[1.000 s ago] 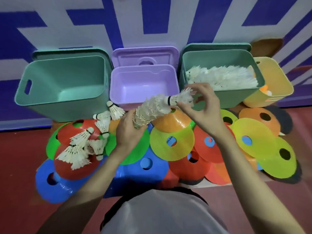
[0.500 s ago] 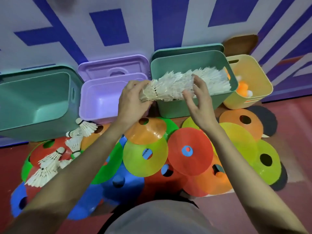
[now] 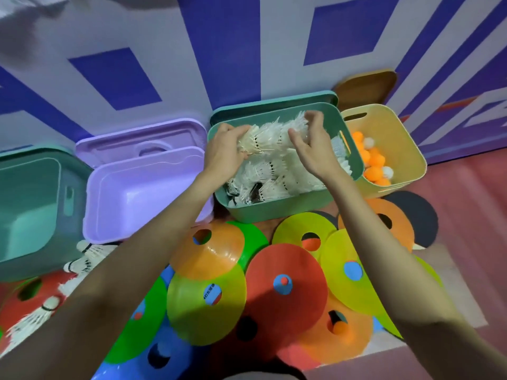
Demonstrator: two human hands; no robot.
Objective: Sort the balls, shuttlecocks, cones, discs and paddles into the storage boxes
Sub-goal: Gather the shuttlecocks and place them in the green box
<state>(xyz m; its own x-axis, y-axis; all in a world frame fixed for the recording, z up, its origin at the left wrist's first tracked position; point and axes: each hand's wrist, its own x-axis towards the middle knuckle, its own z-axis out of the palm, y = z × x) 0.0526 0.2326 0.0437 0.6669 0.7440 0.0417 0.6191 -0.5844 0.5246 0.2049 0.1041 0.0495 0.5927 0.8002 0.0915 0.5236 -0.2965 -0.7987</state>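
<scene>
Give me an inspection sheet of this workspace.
Surface: red floor, mostly covered by discs.
Job's things: shuttlecocks fill the green box; balls in the yellow box; purple box holds nothing visible; coloured discs overlap on the floor; loose shuttlecocks at left.
Clutter: nothing seen.
Hands: left hand and right hand hold a shuttlecock stack over the green box.
Cables: nothing seen.
Surroundings: blue-and-white wall.

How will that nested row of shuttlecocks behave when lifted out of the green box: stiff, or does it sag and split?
The nested row of shuttlecocks probably flexes: both the left hand and the right hand support it over the green box. Likely very light, being thin feather skirts. The skirts look fragile, so squeezing could bend them.
</scene>
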